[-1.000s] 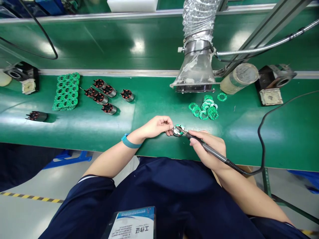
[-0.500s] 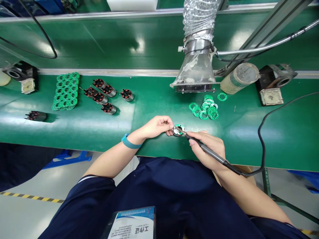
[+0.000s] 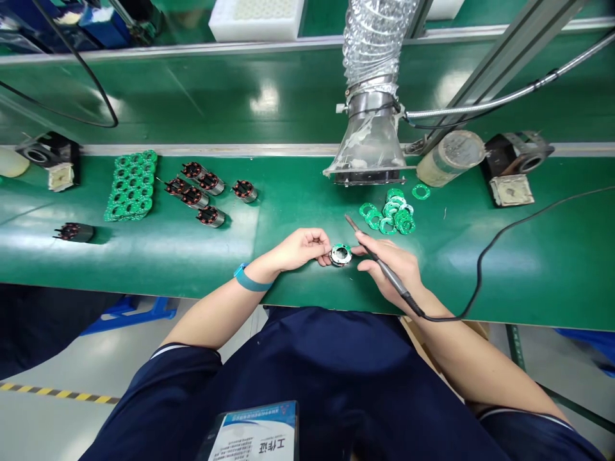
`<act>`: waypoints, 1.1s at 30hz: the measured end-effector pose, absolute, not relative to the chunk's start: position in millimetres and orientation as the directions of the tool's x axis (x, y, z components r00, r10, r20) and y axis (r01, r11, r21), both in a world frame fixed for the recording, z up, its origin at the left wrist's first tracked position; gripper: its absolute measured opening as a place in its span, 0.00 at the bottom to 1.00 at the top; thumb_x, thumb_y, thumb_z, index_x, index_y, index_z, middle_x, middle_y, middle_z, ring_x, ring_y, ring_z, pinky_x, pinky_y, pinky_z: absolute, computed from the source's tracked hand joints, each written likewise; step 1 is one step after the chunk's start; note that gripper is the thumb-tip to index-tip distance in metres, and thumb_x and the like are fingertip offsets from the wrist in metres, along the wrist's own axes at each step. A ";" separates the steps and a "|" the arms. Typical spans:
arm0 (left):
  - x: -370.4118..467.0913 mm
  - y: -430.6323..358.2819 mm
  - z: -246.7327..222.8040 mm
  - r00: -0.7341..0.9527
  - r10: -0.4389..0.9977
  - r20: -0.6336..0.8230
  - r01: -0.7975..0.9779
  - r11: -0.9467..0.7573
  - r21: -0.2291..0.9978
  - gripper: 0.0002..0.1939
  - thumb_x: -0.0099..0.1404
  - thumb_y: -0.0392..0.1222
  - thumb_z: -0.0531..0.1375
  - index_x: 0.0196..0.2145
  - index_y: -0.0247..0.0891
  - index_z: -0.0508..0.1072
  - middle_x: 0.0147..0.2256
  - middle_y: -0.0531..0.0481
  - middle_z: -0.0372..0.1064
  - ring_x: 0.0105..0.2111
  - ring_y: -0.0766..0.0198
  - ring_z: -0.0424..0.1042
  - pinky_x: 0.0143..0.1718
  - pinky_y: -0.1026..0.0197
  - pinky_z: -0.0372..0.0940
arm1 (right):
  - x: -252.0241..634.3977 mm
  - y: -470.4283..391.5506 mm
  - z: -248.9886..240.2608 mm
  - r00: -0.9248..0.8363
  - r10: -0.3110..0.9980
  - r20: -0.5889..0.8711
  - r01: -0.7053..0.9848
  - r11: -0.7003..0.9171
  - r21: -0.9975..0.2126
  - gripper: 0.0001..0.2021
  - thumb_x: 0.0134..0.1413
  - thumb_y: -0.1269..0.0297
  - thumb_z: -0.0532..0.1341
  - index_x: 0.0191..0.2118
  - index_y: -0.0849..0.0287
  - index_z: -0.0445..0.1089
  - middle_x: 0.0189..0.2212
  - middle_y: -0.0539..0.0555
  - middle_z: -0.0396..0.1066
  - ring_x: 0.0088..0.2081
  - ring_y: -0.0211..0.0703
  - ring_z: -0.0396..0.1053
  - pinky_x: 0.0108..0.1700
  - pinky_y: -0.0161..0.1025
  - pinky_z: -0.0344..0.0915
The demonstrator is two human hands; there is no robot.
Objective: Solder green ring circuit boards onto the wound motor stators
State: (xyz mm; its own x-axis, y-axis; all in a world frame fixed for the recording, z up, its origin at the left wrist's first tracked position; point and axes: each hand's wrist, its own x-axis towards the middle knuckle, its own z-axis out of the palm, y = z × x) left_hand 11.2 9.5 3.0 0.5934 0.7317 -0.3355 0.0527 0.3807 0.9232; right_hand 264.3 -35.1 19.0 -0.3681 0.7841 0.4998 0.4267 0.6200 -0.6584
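1. The left hand (image 3: 307,247) pinches a ring-topped part (image 3: 341,248) by its side, over the counter (image 3: 298,288).
2. The right hand (image 3: 401,261) holds a corded iron (image 3: 389,273), tip raised clear.
3. Green rings (image 3: 393,209) lie beyond.

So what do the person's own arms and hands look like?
The left hand and right hand are bare, with no gloves. A teal band circles the left wrist; none shows on the right. Both arms come out of short navy sleeves, with a thin white stripe near each cuff.
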 end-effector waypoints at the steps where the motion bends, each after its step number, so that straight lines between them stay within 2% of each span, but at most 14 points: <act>1: 11.1 9.6 2.7 0.596 0.731 -0.332 0.046 0.382 0.923 0.13 0.68 0.46 0.66 0.37 0.32 0.72 0.30 0.44 0.78 0.31 0.64 0.79 0.37 0.62 0.74 | 261.8 -32.1 15.9 -0.378 0.779 0.501 0.434 0.627 -0.647 0.22 0.67 0.55 0.62 0.64 0.50 0.68 0.45 0.56 0.81 0.46 0.49 0.79 0.52 0.48 0.74; 3: 10.8 10.0 2.1 0.601 0.730 -0.324 0.034 0.382 0.923 0.13 0.68 0.47 0.66 0.37 0.32 0.71 0.30 0.45 0.78 0.31 0.65 0.79 0.37 0.62 0.74 | 256.6 -28.3 9.5 -0.402 0.788 0.466 0.444 0.613 -0.653 0.20 0.65 0.58 0.65 0.61 0.50 0.71 0.49 0.57 0.80 0.50 0.50 0.77 0.54 0.48 0.73; 6: 11.0 10.3 2.9 0.608 0.726 -0.323 0.033 0.384 0.923 0.14 0.68 0.47 0.66 0.37 0.32 0.71 0.30 0.45 0.78 0.31 0.66 0.78 0.37 0.62 0.74 | 251.1 -26.8 0.1 -0.447 0.815 0.369 0.413 0.554 -0.723 0.24 0.62 0.62 0.68 0.62 0.51 0.69 0.56 0.59 0.75 0.56 0.51 0.74 0.58 0.48 0.71; 9: 12.2 9.7 6.3 0.605 0.720 -0.340 0.050 0.392 0.919 0.13 0.68 0.46 0.65 0.36 0.33 0.71 0.29 0.45 0.77 0.30 0.66 0.78 0.35 0.63 0.73 | 249.2 -27.8 -7.0 -0.450 0.838 0.308 0.380 0.492 -0.784 0.23 0.62 0.65 0.67 0.62 0.50 0.69 0.55 0.58 0.74 0.54 0.48 0.75 0.56 0.46 0.72; 12: 13.6 9.0 11.0 0.580 0.705 -0.408 0.088 0.443 0.892 0.13 0.67 0.46 0.66 0.36 0.33 0.71 0.27 0.47 0.76 0.25 0.66 0.77 0.27 0.67 0.71 | 249.1 -29.0 -10.3 -0.432 0.860 0.273 0.382 0.449 -0.808 0.23 0.61 0.65 0.67 0.61 0.49 0.69 0.54 0.57 0.75 0.53 0.48 0.75 0.56 0.45 0.72; 15: 14.3 10.3 14.6 0.564 0.595 -0.572 0.146 0.610 0.779 0.14 0.67 0.47 0.65 0.33 0.31 0.72 0.26 0.45 0.75 0.20 0.65 0.75 0.18 0.68 0.65 | 249.3 -29.6 -11.5 -0.431 0.865 0.258 0.382 0.434 -0.816 0.24 0.60 0.65 0.68 0.61 0.49 0.69 0.54 0.57 0.75 0.53 0.49 0.75 0.56 0.45 0.72; 18: 15.2 13.6 16.2 0.557 0.417 -0.719 0.165 0.793 0.587 0.14 0.68 0.45 0.63 0.31 0.30 0.73 0.23 0.45 0.73 0.17 0.66 0.72 0.14 0.68 0.61 | 249.3 -29.7 -13.6 -0.419 0.871 0.257 0.381 0.426 -0.821 0.23 0.60 0.64 0.67 0.60 0.49 0.70 0.53 0.57 0.76 0.53 0.49 0.76 0.56 0.46 0.72; 21: 17.3 15.6 17.8 0.531 0.332 -0.780 0.103 0.888 0.448 0.12 0.65 0.41 0.64 0.28 0.30 0.72 0.21 0.49 0.69 0.15 0.70 0.66 0.13 0.70 0.55 | 248.9 -29.4 -15.7 -0.411 0.877 0.251 0.374 0.413 -0.831 0.22 0.60 0.63 0.67 0.59 0.48 0.70 0.52 0.56 0.76 0.53 0.49 0.75 0.56 0.47 0.72; 23: 18.6 15.2 20.0 0.529 0.354 -0.771 0.062 0.890 0.452 0.12 0.62 0.39 0.65 0.25 0.32 0.69 0.21 0.51 0.66 0.15 0.73 0.63 0.13 0.70 0.52 | 248.5 -29.1 -16.4 -0.412 0.878 0.243 0.364 0.404 -0.839 0.21 0.60 0.63 0.67 0.59 0.49 0.70 0.51 0.56 0.76 0.52 0.49 0.76 0.55 0.47 0.72; 26: 19.4 13.0 24.5 0.515 0.462 -0.722 0.077 0.814 0.576 0.10 0.60 0.38 0.66 0.27 0.33 0.68 0.21 0.53 0.66 0.15 0.73 0.62 0.15 0.70 0.53 | 248.2 -28.6 -17.1 -0.405 0.881 0.242 0.354 0.396 -0.847 0.20 0.60 0.62 0.68 0.58 0.49 0.71 0.51 0.56 0.76 0.51 0.49 0.76 0.55 0.46 0.73; 29: 18.2 9.2 27.1 0.492 0.614 -0.617 0.199 0.611 0.766 0.07 0.62 0.39 0.64 0.32 0.35 0.69 0.21 0.55 0.66 0.17 0.72 0.65 0.18 0.69 0.55 | 248.3 -28.3 -18.0 -0.402 0.882 0.244 0.354 0.396 -0.848 0.21 0.59 0.63 0.68 0.58 0.50 0.71 0.51 0.56 0.76 0.51 0.49 0.76 0.54 0.46 0.73; 31: 16.8 5.1 25.2 0.496 0.730 -0.471 0.301 0.364 0.881 0.06 0.66 0.41 0.61 0.34 0.36 0.70 0.22 0.55 0.66 0.19 0.71 0.65 0.21 0.69 0.56 | 248.3 -28.2 -18.3 -0.404 0.882 0.243 0.353 0.396 -0.848 0.22 0.58 0.64 0.69 0.58 0.50 0.71 0.51 0.56 0.76 0.51 0.49 0.76 0.54 0.45 0.73; 33: 15.6 -1.2 19.2 0.510 0.829 -0.229 0.389 0.015 0.921 0.07 0.69 0.42 0.59 0.34 0.37 0.70 0.25 0.53 0.67 0.24 0.69 0.67 0.26 0.67 0.61 | 248.0 -28.5 -18.5 -0.402 0.882 0.246 0.347 0.396 -0.850 0.22 0.58 0.65 0.69 0.58 0.50 0.70 0.51 0.56 0.76 0.51 0.48 0.76 0.55 0.44 0.73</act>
